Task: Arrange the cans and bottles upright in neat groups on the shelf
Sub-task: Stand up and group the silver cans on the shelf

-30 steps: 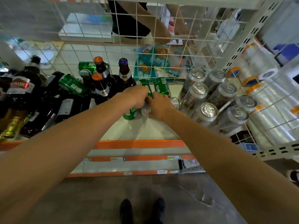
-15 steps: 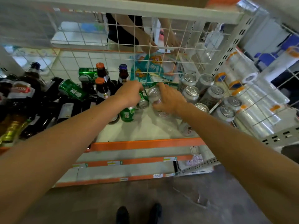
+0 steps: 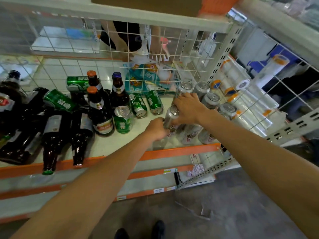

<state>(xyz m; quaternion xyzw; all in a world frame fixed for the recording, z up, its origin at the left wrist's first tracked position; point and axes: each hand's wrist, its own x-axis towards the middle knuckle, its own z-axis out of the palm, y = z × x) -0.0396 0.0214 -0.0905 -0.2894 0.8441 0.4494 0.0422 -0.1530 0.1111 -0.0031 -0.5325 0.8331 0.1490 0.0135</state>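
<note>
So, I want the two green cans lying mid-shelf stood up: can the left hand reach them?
Probably yes, once freed: the left hand grips the silver can, but only bare shelf lies between it and the green cans, nothing standing in the way.

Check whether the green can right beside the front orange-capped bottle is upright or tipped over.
Upright. The green can stands on its base on the shelf, with its silver pull-tab lid facing up.
</note>
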